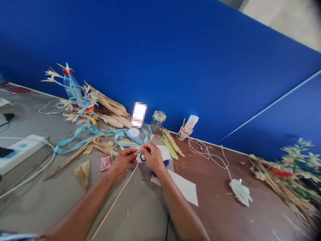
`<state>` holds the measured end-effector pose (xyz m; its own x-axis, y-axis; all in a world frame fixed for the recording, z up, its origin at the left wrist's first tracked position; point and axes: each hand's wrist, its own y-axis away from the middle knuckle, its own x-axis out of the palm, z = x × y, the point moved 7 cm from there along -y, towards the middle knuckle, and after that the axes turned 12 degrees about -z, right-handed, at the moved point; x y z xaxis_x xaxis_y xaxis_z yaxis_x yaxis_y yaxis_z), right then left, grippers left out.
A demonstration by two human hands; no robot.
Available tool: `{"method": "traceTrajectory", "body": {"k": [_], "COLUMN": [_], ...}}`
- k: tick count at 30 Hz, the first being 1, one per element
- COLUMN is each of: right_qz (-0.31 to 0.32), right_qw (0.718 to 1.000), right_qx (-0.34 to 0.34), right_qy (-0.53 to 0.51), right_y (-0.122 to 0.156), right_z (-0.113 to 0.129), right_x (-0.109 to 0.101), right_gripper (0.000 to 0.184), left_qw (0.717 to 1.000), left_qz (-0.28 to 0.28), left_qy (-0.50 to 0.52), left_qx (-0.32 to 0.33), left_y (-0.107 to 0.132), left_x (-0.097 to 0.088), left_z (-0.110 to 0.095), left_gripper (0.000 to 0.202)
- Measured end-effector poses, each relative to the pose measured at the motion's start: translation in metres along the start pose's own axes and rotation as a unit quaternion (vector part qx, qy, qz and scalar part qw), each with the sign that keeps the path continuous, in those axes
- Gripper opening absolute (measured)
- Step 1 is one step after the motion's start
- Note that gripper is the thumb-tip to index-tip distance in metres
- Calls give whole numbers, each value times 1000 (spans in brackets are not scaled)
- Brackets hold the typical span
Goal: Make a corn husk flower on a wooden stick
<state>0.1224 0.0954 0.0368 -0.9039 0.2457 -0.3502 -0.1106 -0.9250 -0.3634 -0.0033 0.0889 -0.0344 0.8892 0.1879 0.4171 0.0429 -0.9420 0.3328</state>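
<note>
Head camera view, followed from my remote post: at far left, a white power strip [26,150] lies on a gray desk [62,190], beside pale husk flowers [71,117] on blue stems, standing before a red-capped bottle [71,83]. Dried husks [110,102] lean toward the blue wall [160,60]; blue ribbon [69,145] loops below them. Next come a folded husk [84,174] and a red packet [105,163], just beside the left hand [124,162], whose thumb and fingers I see narrowed on a small pale piece [138,153]. That piece sits between both hands, mid-frame, near the upper end of a thin stick [115,202]. By it shows a black ring [142,157], next to the curled fingers of the right hand [153,157]; I cannot tell what, if anything, these grip. Behind are a ribbon spool [134,133] and a lidded jar [157,121]. White paper [187,187] lies beside the right forearm; farther right I spot a cup [183,134], a white cable [220,160] and crumpled tissue [240,193]. Pale flowers [304,155] close the right edge.
</note>
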Motion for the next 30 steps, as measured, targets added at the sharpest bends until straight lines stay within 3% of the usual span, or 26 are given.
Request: {"method": "traceTrajectory", "body": {"k": [10,30], "right_qz": [17,21], "right_qw": [996,999], "right_qx": [-61,23], "right_qy": [62,36], "right_y": [0,-1], "right_z": [11,0], "right_x": [-5,-3], "right_gripper": [12,10], "left_qw": [1000,999], "left_qz": [15,21], "left_qy": [-8,-26], "left_qx": [-2,0], "left_y": [2,3], "left_x": [4,5], "left_z": [0,2], "left_gripper": [35,30]}}
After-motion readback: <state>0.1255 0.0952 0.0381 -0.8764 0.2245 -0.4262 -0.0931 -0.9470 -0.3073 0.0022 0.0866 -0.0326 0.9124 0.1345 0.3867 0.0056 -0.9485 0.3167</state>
